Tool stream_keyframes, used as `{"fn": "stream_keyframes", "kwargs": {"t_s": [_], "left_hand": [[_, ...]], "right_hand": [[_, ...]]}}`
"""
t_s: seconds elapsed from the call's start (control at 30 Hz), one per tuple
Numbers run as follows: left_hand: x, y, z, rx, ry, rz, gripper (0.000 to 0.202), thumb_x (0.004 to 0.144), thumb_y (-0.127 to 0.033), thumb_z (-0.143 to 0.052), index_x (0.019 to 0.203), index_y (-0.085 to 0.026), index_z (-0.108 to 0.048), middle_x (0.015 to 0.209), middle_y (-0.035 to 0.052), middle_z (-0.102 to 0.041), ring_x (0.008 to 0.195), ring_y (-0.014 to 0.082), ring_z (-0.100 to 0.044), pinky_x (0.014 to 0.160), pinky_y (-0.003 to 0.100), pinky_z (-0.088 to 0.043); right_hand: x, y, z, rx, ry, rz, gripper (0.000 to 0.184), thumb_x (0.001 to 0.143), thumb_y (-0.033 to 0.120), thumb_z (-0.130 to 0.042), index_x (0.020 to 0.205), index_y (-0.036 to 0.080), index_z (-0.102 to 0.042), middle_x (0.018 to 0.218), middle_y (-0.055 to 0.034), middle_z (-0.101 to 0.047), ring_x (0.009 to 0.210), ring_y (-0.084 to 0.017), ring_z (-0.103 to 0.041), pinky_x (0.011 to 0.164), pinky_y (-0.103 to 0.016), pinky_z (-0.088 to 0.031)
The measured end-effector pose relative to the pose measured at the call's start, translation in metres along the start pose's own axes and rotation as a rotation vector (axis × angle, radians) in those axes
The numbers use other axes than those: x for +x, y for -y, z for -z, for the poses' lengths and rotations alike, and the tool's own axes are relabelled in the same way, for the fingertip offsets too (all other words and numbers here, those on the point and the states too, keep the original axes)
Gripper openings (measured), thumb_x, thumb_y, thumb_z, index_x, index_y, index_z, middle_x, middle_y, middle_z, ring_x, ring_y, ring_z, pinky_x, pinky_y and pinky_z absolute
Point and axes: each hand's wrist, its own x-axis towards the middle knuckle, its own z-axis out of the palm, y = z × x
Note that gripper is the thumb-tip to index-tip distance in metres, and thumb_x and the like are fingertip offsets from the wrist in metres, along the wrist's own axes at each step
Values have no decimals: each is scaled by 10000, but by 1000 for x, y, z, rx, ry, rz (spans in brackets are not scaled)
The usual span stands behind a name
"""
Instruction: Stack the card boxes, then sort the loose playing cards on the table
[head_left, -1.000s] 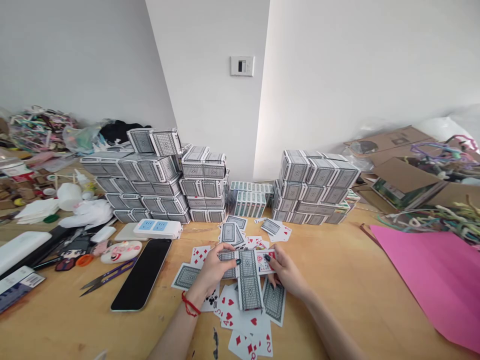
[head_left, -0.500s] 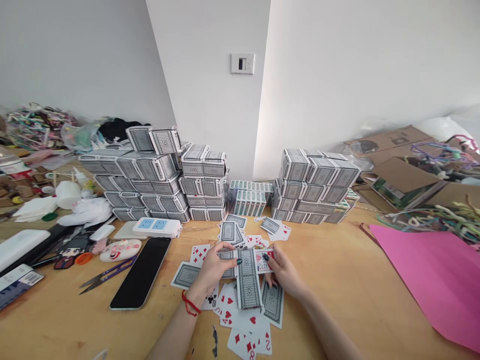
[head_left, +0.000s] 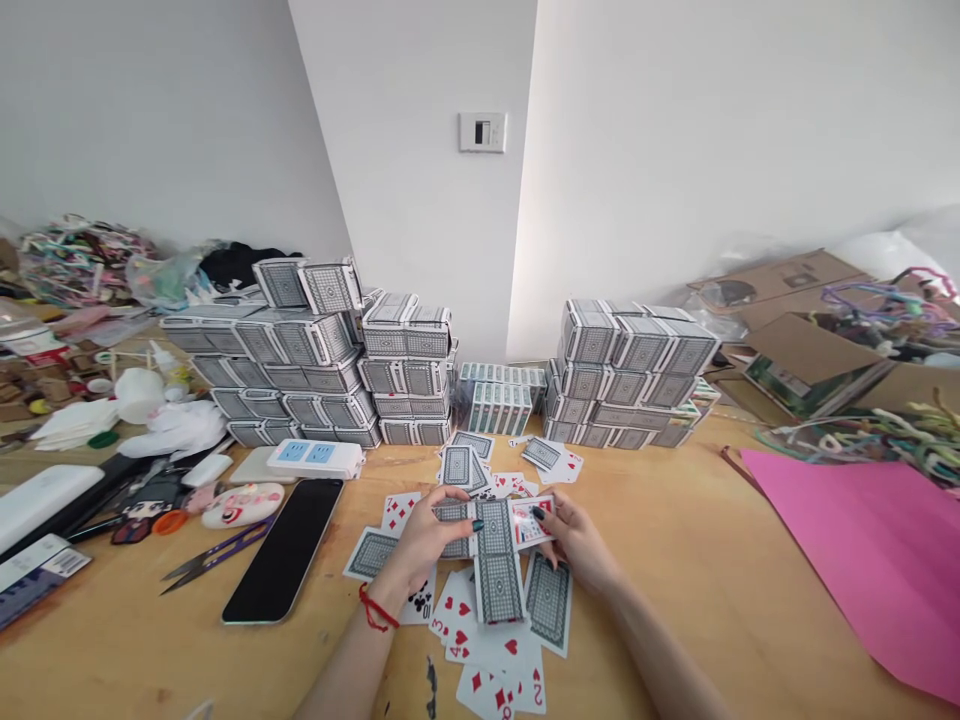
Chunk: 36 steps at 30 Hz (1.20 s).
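Note:
My left hand [head_left: 418, 548] pinches a cross-shaped piece of joined playing cards [head_left: 499, 580], their grey patterned backs facing up. The thumb lies on top near its middle; the fingers beneath are partly hidden. My right hand [head_left: 587, 548] grips a playing card [head_left: 527, 523] with a red and blue picture face, at the right side of that piece. I cannot tell whether this card is tucked into the piece or only rests against it. Loose cards lie under and around both hands, among them a heart card [head_left: 474, 640] and a face-down card [head_left: 550, 603].
Stacks of card-built blocks stand at the back left [head_left: 289, 345] and back right [head_left: 637, 365], with small card boxes [head_left: 501, 405] between. A phone [head_left: 283, 552], thread snips [head_left: 217, 555] and a power strip [head_left: 315, 458] lie left. Pink paper [head_left: 862, 550] covers the right side.
The right hand and its card have shifted slightly to the right, and more of the card's picture shows. The left hand keeps its hold on the joined cards.

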Motion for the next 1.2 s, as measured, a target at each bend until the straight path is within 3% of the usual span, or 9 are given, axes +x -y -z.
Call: {"fn": "stream_keyframes", "kwargs": {"t_s": [0.27, 0.47, 0.67, 0.77, 0.97, 1.2], "left_hand": [[-1, -1, -6, 21, -20, -11, 282, 532, -226, -684, 792, -189, -580, 941, 32, -577, 841, 201, -540, 661, 260, -414], [0, 2, -8, -3, 4, -26, 287, 544, -213, -674, 810, -187, -567, 851, 12, -582, 742, 169, -557, 648, 259, -416], [-1, 3, -7, -23, 10, -7, 336, 531, -274, -706, 832, -190, -582, 867, 28, -610, 753, 179, -574, 656, 269, -423], [0, 4, -7, -38, 9, -12, 359, 517, -279, -717, 840, -189, -590, 851, 23, -615, 744, 176, -578, 657, 270, -427], [0, 6, -8, -57, 10, -28, 377, 506, -250, -719, 854, -182, -592, 790, 12, -620, 724, 176, -584, 664, 278, -430], [-2, 0, -11, -98, 36, -3, 328, 530, -198, -686, 833, -198, -561, 790, -8, -614, 702, 161, -585, 653, 265, -432]], "right_hand": [[0, 0, -5, -50, 24, -1, 331, 763, 515, -491, 760, 203, -379, 353, 107, -414, 257, -46, -301, 318, -179, -124], [-2, 1, -16, -56, 36, -30, 359, 748, 544, -488, 778, 211, -358, 365, 113, -404, 250, -47, -313, 302, -169, -136], [-3, 0, -21, -45, 5, -26, 340, 782, 549, -421, 831, 225, -331, 356, 143, -358, 226, -45, -277, 276, -148, -143], [-3, 2, -23, -79, 5, -12, 370, 752, 533, -492, 877, 230, -320, 395, 154, -345, 226, -42, -292, 263, -141, -158], [-3, 0, -25, -159, -34, 16, 375, 725, 529, -525, 803, 223, -322, 504, 121, -426, 243, -29, -319, 245, -158, -202], [-6, -6, -28, -203, -61, 1, 303, 790, 479, -461, 759, 246, -270, 502, 127, -353, 264, -34, -290, 261, -162, -183]]}}
